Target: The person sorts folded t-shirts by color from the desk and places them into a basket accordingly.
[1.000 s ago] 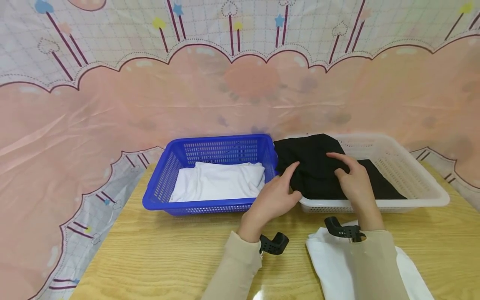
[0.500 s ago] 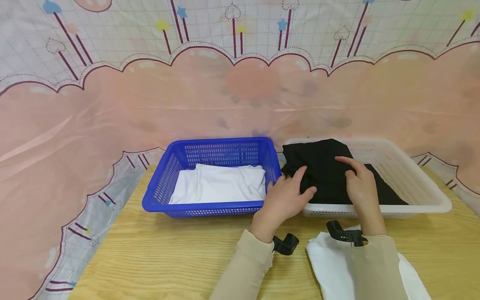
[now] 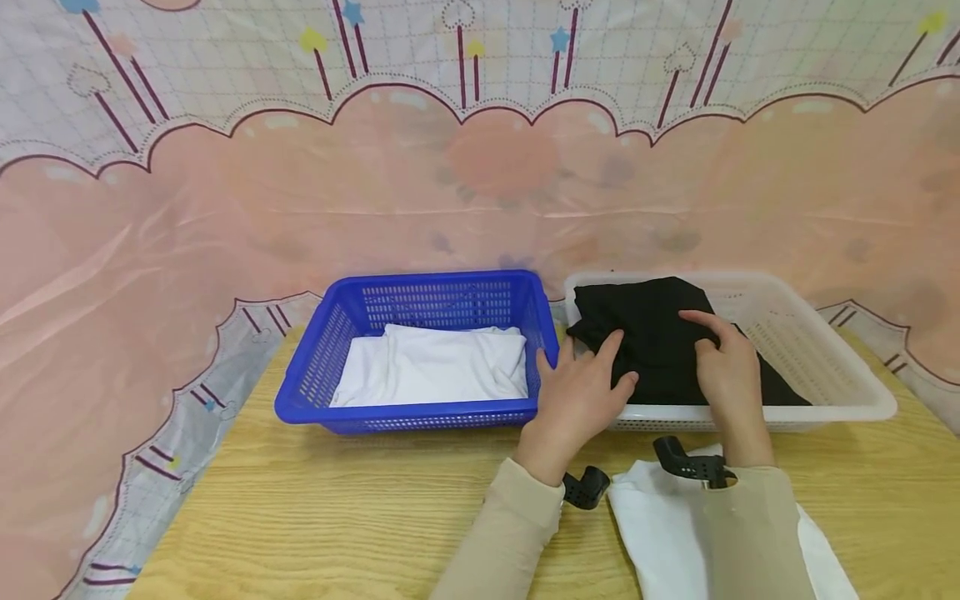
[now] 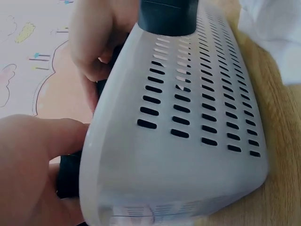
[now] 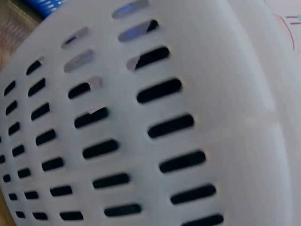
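A folded black cloth lies in the white basket, at its left end. My left hand is over the basket's front left corner, fingers spread, fingertips at the cloth's left edge. In the left wrist view, black fabric shows between its thumb and finger. My right hand reaches over the front rim and touches the cloth's right part, index finger and thumb apart and the other fingers hidden. More black fabric shows to the right of that hand. The basket's slotted wall fills the right wrist view.
Left of the white basket stands a blue basket holding folded white cloth. Another white cloth lies on the wooden table, partly under the right forearm. A patterned curtain hangs behind.
The black cloth has shifted right, its left edge moving away from the blue basket to inside the white one. Both hands have moved right with it, the left one spreading its fingers.
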Motion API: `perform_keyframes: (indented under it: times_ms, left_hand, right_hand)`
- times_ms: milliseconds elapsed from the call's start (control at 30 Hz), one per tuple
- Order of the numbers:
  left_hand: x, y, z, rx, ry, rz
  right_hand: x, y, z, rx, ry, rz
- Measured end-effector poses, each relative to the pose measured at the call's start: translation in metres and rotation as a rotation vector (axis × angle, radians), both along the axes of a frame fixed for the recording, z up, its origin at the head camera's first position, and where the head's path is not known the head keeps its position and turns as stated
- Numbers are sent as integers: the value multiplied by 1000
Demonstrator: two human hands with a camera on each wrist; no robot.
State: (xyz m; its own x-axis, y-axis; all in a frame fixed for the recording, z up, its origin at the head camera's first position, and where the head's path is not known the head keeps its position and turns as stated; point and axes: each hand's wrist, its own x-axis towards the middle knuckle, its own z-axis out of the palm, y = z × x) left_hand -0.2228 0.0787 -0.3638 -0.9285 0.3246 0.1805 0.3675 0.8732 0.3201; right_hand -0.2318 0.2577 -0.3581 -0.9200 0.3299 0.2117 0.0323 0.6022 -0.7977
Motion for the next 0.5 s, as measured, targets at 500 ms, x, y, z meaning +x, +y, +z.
perform_keyframes:
  times_ms: [500]
  left_hand:
    - [0,1,-6,-135,50,-19]
  right_hand:
    - [3,18,-1,31,2,33]
